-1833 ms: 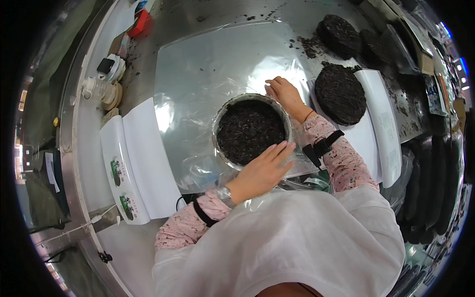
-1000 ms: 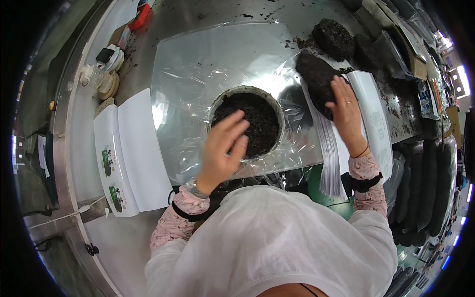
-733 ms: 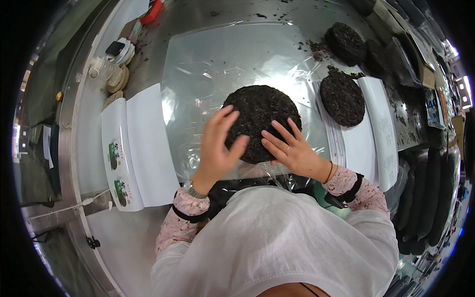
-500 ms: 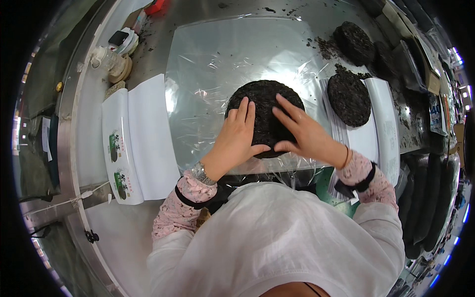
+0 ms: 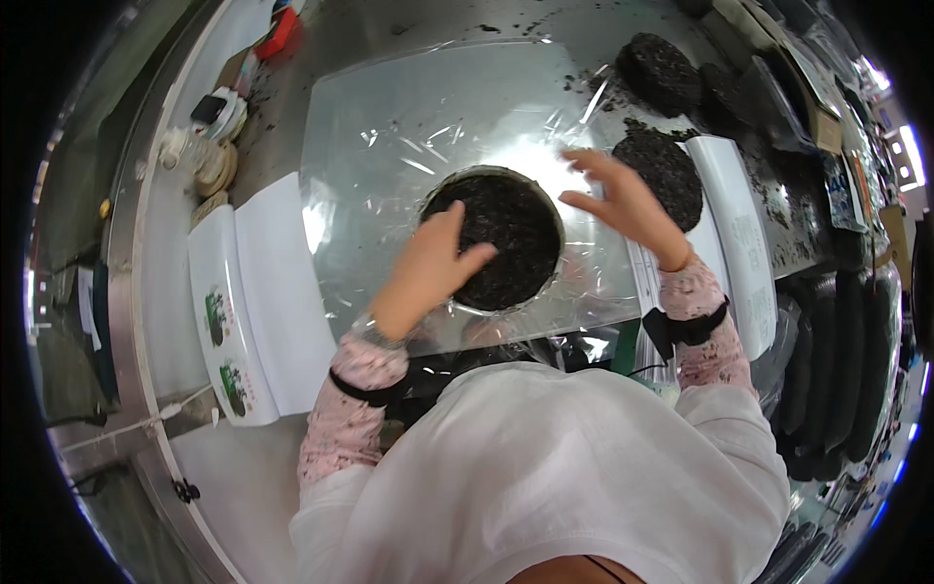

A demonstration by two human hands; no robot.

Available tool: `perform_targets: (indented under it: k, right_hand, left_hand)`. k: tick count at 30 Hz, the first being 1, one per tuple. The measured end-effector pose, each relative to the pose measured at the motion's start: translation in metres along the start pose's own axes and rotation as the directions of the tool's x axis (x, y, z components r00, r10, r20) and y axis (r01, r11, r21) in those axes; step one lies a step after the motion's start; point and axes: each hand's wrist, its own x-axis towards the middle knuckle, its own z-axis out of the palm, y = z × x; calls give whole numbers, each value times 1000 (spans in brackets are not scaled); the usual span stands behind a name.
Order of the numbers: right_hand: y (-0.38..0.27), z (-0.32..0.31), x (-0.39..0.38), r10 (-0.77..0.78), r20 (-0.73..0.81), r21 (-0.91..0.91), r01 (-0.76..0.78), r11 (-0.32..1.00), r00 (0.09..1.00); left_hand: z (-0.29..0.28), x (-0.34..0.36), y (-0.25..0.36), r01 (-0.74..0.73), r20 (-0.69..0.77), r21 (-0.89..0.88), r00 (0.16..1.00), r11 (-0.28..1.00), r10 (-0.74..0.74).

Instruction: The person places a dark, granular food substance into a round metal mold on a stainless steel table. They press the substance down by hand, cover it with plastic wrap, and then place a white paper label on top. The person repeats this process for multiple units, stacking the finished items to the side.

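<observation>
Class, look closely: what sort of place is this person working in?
Probably a small packing bench for pressed tea cakes: a steel table, a dark round cake on clear film, more cakes waiting, stacked white wrappers.

head cam: worn, fisheye, looks straight down, close over metal table (image 5: pixel 389 29)
edges: bend twd rim
</observation>
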Motion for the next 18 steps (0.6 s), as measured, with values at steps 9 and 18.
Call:
perform_targets:
  k: [9, 18]
  right_hand:
    - [131, -43, -96, -9, -383, -494, -196, 847, 924]
    - [-2, 13, -44, 474, 5, 935, -173, 311, 880]
  left_hand:
    - [-5, -7, -21, -119, -350, -482, 935, 868, -66]
    - [-5, 4, 37, -223, -288, -868, 954, 444, -85]
